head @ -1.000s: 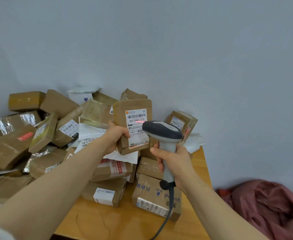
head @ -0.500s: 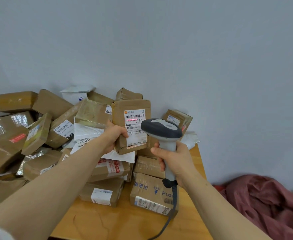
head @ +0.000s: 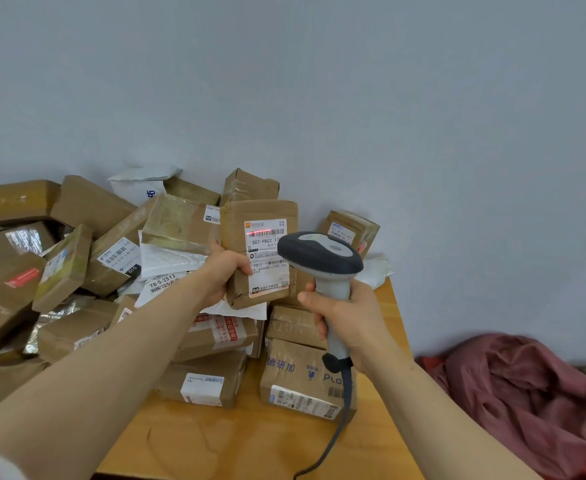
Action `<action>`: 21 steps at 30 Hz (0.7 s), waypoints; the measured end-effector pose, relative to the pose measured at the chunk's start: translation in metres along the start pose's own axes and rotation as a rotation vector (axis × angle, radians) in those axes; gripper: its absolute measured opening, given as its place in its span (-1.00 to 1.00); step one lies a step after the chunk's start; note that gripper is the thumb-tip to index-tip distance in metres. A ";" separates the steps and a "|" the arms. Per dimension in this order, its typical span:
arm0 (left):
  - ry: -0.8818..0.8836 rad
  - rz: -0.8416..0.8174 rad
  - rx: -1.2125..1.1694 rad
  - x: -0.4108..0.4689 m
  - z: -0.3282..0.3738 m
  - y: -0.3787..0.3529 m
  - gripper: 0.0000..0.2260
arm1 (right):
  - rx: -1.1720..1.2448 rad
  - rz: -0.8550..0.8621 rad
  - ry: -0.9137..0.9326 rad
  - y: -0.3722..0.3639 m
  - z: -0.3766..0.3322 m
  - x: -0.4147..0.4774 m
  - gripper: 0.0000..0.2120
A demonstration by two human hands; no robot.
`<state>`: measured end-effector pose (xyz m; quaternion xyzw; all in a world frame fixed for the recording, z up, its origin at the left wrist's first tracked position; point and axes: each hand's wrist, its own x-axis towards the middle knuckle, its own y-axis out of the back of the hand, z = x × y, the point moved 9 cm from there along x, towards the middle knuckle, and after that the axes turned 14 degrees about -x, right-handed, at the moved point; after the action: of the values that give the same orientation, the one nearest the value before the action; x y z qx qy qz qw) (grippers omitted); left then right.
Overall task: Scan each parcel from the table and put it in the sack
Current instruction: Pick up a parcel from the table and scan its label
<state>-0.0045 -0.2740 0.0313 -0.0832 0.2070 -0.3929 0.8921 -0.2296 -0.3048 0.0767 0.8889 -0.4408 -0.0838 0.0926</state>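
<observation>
The left hand [head: 227, 271] holds a brown cardboard parcel [head: 236, 230] upright above the heap. It grips the parcel's left edge with the thumb on the front, so the white shipping label [head: 267, 258] faces the person. The parcel's long axis runs up and down.

Just to its right and a little nearer the person, the right hand [head: 347, 313] is wrapped round the handle of a grey handheld barcode scanner [head: 319, 256]. The scanner's dark head overlaps the label's right edge. A thin red scan line [head: 258, 233] lies across the barcode at the label's top, so the scan looks to be happening right now.

Below, a pile of taped brown boxes and white mailers [head: 87, 216] covers most of the pale wooden desk [head: 250, 441]. The scanner's cable [head: 334, 439] hangs over the desk's front.

The sack, as far as I can judge, is the crumpled dusty-red cloth [head: 527, 393] lying low beyond the desk's right end. That puts it on the scanner hand's side, well apart from the parcel. The left arm would have to carry the parcel across, over or in front of the right hand.
</observation>
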 end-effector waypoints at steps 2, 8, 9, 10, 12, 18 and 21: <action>0.002 0.003 -0.004 0.001 -0.001 0.002 -0.24 | 0.009 -0.013 -0.024 -0.003 0.003 0.000 -0.90; 0.012 0.012 0.005 -0.001 0.000 0.005 -0.23 | 0.009 0.002 -0.010 -0.006 0.004 -0.001 -0.90; 0.015 0.012 0.005 0.000 0.000 0.006 -0.23 | 0.009 0.002 -0.004 -0.007 0.003 -0.001 -0.90; 0.018 0.014 0.004 0.000 0.000 0.006 -0.22 | 0.005 0.002 -0.001 -0.007 0.003 -0.001 -0.90; 0.022 0.014 0.004 0.000 -0.001 0.007 -0.21 | -0.003 0.005 -0.004 -0.007 0.004 -0.002 -0.90; 0.012 0.004 0.000 0.003 -0.004 0.008 -0.23 | 0.004 0.018 -0.011 -0.005 0.005 -0.003 -0.91; 0.029 -0.005 0.010 0.006 -0.008 0.005 -0.27 | -0.010 0.016 -0.015 -0.004 0.007 -0.006 -0.91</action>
<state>-0.0010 -0.2744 0.0205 -0.0736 0.2179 -0.3973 0.8884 -0.2312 -0.2982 0.0695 0.8841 -0.4483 -0.0919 0.0944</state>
